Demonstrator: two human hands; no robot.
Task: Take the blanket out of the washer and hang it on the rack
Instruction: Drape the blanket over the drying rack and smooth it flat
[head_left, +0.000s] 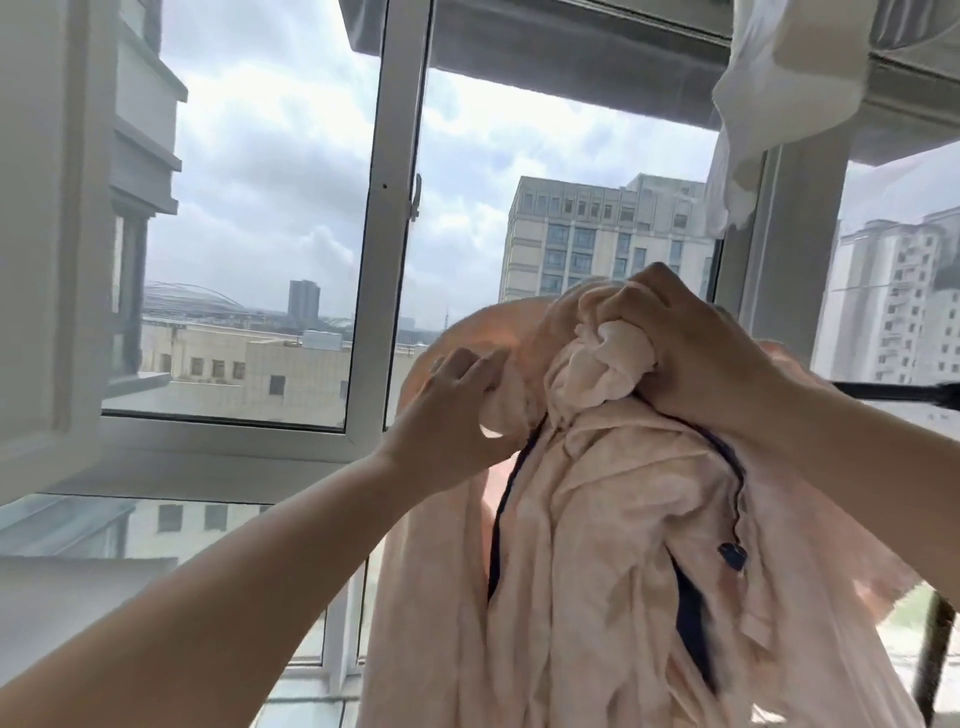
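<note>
I have the pale pink, soft cotton blanket with navy trim (613, 519) bunched up high in front of the white-framed window (374, 260), over a thin black rack bar (893, 391). My right hand (691, 353) fists a twisted wad at the top; my left hand (457, 410) pinches a fold beside it. It looks limp and damp-heavy, so I'd grip the trimmed edge.

One blanket (597, 545), two hands, one white cloth (769, 93).
</note>
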